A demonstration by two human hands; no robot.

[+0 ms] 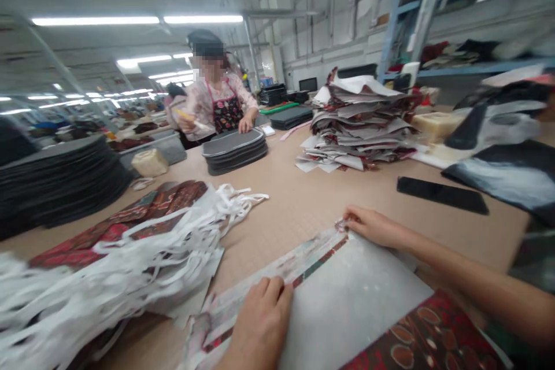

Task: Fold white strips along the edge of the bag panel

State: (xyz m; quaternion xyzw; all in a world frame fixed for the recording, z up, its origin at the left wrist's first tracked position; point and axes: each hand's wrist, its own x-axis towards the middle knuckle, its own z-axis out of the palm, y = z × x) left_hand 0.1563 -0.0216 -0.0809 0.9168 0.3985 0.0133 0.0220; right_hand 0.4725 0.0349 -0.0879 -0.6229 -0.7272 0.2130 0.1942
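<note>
Seemingly flattening pale-grey fabric sheet (347,295), pinching twelve-o'clock corner with right hand (368,226), pressing nine-o'clock edge with half-curled left hand (262,321); needs tautness.

Both your hands are bare. On your left hand (262,321) you can see the broad back, the rounded knuckles and part of the fingers, with soft creases at the joints. Your right hand (368,225) looks slimmer, with a narrow wrist running into a bare forearm (468,277) that is smooth in outline and widens evenly toward the elbow. Blur softens your skin's finer detail, and your nails are too indistinct to describe.
</note>
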